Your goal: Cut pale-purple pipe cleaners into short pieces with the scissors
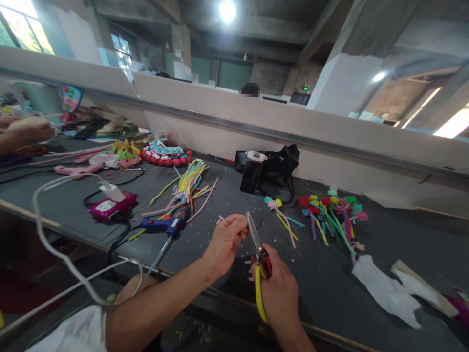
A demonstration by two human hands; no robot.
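Above the dark worktop (326,286), right fingers (275,258) wrap scissors (258,291); left fingers (235,226) pinch together beside the blades (253,231), contents unclear. Probably trimming; the next cut needs fingertip clearance.

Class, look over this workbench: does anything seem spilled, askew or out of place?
Yes, it looks slightly untidy. Small pale scraps lie scattered on the dark table around the scissors. A white cable loops off the front edge, where it might snag. Nothing looks clearly broken.
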